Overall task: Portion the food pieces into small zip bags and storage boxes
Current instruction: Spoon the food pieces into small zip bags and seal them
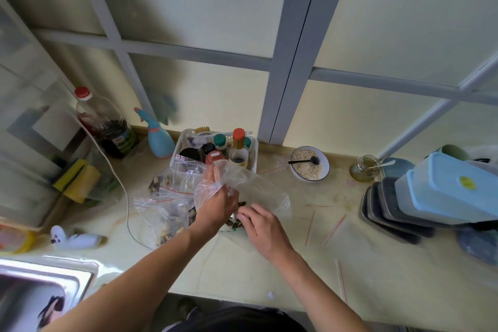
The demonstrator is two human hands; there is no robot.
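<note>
Mid-portioning: the left hand grips a clear bag open above the counter, while the right hand pinches dark food pieces beneath it. Next, they likely need dropping inside.

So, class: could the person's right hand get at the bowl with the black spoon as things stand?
Probably yes: the right hand is nearer the bowl, with bare counter between, though it would first have to let go of the clear bag.
</note>
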